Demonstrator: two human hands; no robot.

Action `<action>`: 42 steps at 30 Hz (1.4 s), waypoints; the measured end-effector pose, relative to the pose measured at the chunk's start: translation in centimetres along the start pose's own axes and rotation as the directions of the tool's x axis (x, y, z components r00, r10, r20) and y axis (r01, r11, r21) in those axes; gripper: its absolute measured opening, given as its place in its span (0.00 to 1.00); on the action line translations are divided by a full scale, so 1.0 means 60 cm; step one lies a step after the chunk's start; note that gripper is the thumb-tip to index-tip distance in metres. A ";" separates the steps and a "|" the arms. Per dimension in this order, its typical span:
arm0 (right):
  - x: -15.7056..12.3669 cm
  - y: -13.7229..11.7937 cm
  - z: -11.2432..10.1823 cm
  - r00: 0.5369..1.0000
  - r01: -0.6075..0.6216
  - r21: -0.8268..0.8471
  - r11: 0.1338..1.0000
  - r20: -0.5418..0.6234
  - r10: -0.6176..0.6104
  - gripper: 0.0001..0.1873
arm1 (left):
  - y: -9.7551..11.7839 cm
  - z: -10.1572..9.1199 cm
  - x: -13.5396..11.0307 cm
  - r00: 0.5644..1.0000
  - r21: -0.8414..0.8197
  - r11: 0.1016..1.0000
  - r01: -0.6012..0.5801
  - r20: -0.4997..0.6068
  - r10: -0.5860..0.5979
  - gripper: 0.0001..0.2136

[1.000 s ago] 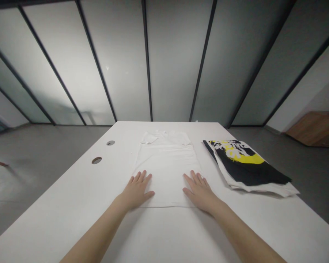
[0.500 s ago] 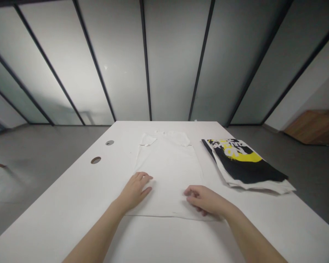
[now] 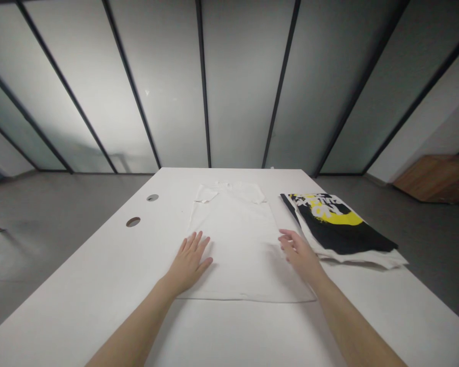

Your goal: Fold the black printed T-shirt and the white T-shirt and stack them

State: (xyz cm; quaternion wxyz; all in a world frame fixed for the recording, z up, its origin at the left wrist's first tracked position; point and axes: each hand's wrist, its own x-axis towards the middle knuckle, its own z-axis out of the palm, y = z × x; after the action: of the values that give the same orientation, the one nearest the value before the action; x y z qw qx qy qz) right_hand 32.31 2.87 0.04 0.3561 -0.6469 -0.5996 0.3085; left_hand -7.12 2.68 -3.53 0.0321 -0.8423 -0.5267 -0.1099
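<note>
A white T-shirt [image 3: 237, 239] lies flat on the white table [image 3: 99, 285], its collar at the far end and its sleeves folded in. My left hand [image 3: 189, 260] rests palm down on the shirt's near left edge, fingers stretched out and slightly spread. At the shirt's right edge my right hand [image 3: 298, 252] hovers or lightly touches the cloth, its fingers extended and loosely curved, with nothing in them.
A folded black, yellow and white printed shirt [image 3: 340, 229] lies on the table to the right. Two round cable holes [image 3: 133, 221] sit at the table's left side. Glass wall panels stand behind; a wooden cabinet [image 3: 432, 178] is far right.
My right hand moved from the shirt's lower middle out to its right edge and opened. The shirt's lower right part now lies spread wider. My left hand stayed near the left edge.
</note>
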 end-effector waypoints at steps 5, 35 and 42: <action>-0.020 0.004 0.074 0.909 0.377 -0.389 0.841 0.328 -0.256 0.37 | 0.002 0.015 0.002 0.995 0.045 0.994 0.100 0.014 -0.101 0.33; -0.053 -0.034 0.069 0.866 0.435 -0.461 0.774 0.449 -0.220 0.28 | 0.033 -0.062 0.002 0.957 0.109 0.953 0.282 0.036 -0.287 0.23; -0.062 -0.066 0.060 0.814 0.482 -0.347 0.805 0.516 -0.265 0.19 | 0.010 -0.025 0.011 0.992 -0.003 0.996 0.095 -0.080 -0.095 0.24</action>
State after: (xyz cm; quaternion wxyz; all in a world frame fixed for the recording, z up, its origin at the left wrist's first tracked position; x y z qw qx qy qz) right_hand 26.77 -0.41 1.23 0.1004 -0.4898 -0.8384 0.2171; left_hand -6.56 2.72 -1.91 0.0484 -0.8113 -0.5644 -0.1448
